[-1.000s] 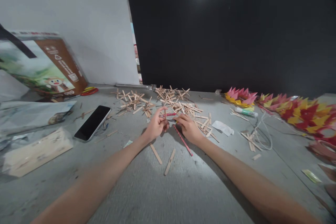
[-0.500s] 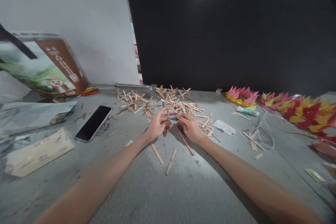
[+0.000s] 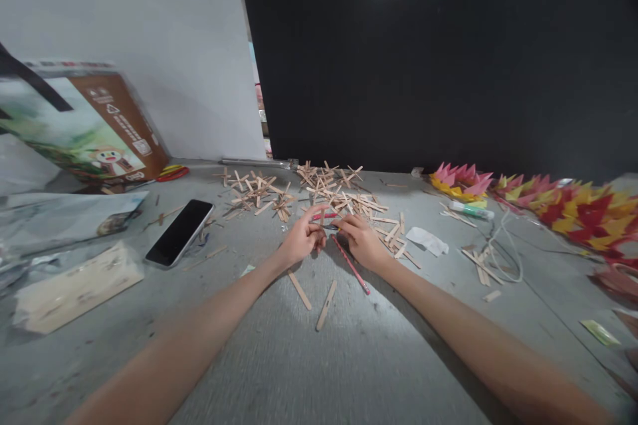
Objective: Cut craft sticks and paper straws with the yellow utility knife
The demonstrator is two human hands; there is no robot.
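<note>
While left hand pinches a stick — box leans.

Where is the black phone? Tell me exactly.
In the head view, the black phone lies flat left of the left hand, between the pale wooden board and the craft-stick piles.

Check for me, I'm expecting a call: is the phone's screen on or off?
Off, it seems: the phone lies face up on the grey table, its screen wholly black with no glow.
</note>
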